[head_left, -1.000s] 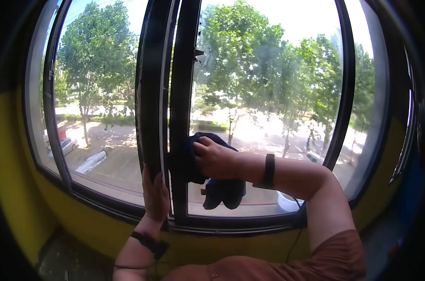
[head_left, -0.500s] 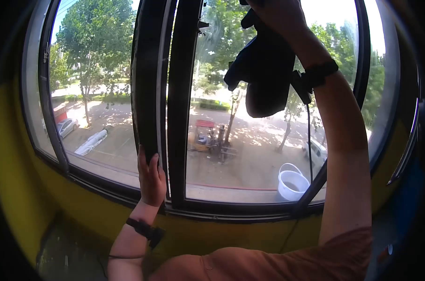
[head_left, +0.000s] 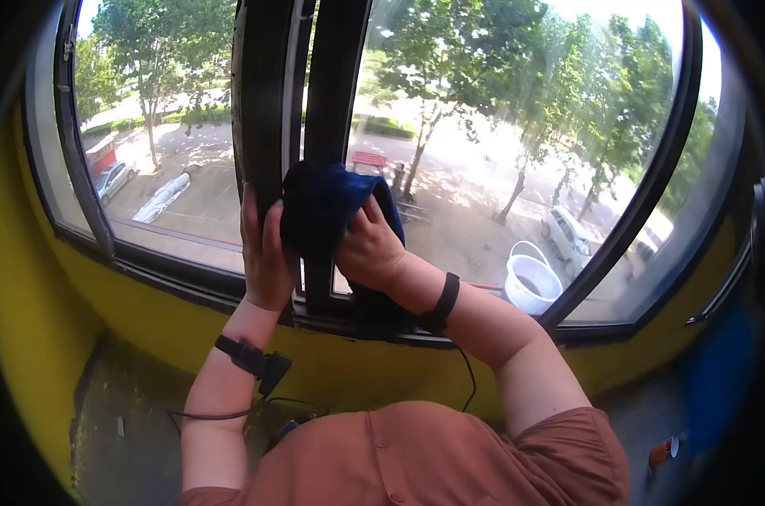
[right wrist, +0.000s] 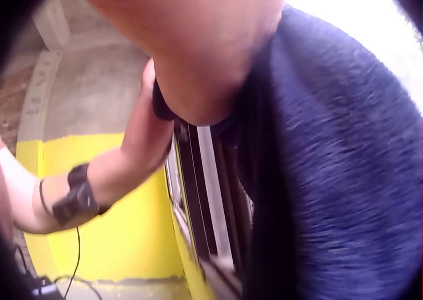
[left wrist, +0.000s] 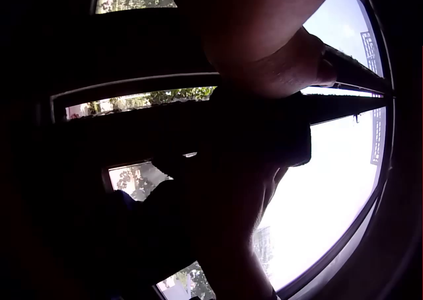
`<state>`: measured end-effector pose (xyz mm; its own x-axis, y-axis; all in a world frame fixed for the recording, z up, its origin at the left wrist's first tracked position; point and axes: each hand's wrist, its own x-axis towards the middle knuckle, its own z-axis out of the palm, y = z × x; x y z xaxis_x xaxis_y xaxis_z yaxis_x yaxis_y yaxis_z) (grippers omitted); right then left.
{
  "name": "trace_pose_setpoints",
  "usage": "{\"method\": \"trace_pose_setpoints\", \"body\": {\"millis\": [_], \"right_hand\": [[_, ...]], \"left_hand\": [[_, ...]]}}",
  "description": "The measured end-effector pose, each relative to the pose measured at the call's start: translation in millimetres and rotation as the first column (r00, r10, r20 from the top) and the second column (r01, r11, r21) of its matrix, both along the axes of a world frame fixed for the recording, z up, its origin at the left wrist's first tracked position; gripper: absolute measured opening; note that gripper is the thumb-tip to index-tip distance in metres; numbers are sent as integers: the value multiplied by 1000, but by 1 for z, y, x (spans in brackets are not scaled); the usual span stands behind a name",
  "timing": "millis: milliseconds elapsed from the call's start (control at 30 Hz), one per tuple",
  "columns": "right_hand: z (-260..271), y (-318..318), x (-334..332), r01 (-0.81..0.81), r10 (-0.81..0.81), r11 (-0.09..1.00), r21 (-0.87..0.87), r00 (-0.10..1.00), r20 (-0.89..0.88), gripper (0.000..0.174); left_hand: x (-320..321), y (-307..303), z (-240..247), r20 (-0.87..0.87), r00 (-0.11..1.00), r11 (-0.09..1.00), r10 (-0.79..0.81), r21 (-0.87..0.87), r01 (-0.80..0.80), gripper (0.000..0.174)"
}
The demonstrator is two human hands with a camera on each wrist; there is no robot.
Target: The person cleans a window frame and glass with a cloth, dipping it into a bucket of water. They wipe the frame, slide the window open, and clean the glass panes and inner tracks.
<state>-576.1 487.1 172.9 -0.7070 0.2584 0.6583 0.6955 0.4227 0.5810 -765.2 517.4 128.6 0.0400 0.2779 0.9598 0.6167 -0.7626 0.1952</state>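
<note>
1 dark blue fabric cloth (head_left: 319, 207) was gripped in the curled right hand (head_left: 367, 249), pressed against 2 black metal window uprights (head_left: 332, 93), left hand (head_left: 264, 244) lay flat beside it, fingers straight, 1 white plastic bucket (head_left: 530, 282) stood outside

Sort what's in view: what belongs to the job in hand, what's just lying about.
In use: cloth, gripped by the right hand; window frame, with the left hand on it.
Lying about: white bucket seen through the glass; can on the floor.

Outdoors, a white bucket (head_left: 530, 287) sits near a parked white car (head_left: 568, 236), with leafy trees (head_left: 450, 51) behind them.
</note>
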Motion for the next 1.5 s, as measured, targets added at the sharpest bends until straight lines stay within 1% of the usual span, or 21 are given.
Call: {"method": "trace_pose_setpoints", "body": {"millis": [100,233,300,367,500,567,600,633,700,800,900,933,967,1000,1067,1100,1200,1267,1333,1433,1500], "right_hand": [[-65,-8,16,-97,105,988,-124,992,65,47],[-74,-23,45,-39,199,938,-345,875,442,15],[-64,-36,59,-61,190,931,-359,923,335,5],[-17,-56,69,-33,102,966,-256,961,258,7],[161,-90,110,84,-126,973,214,974,190,23],[236,-114,127,268,-354,830,489,931,91,34],[267,-116,152,379,-448,766,519,894,7,48],[300,-120,169,290,-346,736,611,938,-27,44],[347,-125,212,454,-422,626,634,881,-214,42],[377,-105,261,481,-293,593,645,876,-384,47],[360,-85,255,401,-182,548,734,914,-363,34],[341,-84,235,404,-178,660,633,903,-391,38],[326,-71,224,328,-135,613,719,940,-314,44],[298,-64,206,387,-168,683,620,909,-382,48],[238,-70,153,303,-170,844,442,933,-316,48],[203,-68,140,328,-274,847,419,944,-186,49],[80,-60,131,187,-223,957,224,964,146,50],[-7,-52,147,7,31,994,-107,935,352,41],[-67,-52,162,-68,233,939,-338,849,475,29],[-50,-77,197,-150,286,927,-344,876,387,22],[-5,-97,215,37,47,981,-190,906,421,21]], "left_hand": [[-2,9,-8,-41,999,998,5,64,-3,64],[1,10,-7,-24,1000,995,13,97,-11,68],[1,11,-10,-30,999,997,10,81,-8,68],[1,11,-12,-42,998,996,35,81,-32,65],[1,10,-17,-19,997,996,68,54,-67,55],[1,12,-19,-15,998,996,65,70,-63,55],[0,15,-22,-23,996,994,86,71,-84,56],[-1,16,-23,-27,996,993,90,75,-88,55],[0,14,-23,-27,995,992,99,75,-97,55],[-1,16,-26,-30,994,992,108,67,-106,55],[-1,15,-26,-29,994,992,110,72,-108,55],[-1,14,-25,-32,993,992,110,70,-107,55],[-1,13,-23,-27,994,991,107,88,-104,54],[-1,12,-23,-27,994,989,103,107,-99,53],[-2,14,-25,-32,994,991,100,95,-97,52],[-3,15,-27,-29,995,992,100,84,-97,51],[-3,12,-24,-26,996,995,85,56,-83,50],[-3,12,-21,-35,997,996,76,59,-73,51],[-4,13,-23,-43,996,994,83,78,-79,52],[-3,8,-16,-75,993,994,88,78,-82,52],[-3,11,-18,-63,994,993,84,87,-79,52]]}}
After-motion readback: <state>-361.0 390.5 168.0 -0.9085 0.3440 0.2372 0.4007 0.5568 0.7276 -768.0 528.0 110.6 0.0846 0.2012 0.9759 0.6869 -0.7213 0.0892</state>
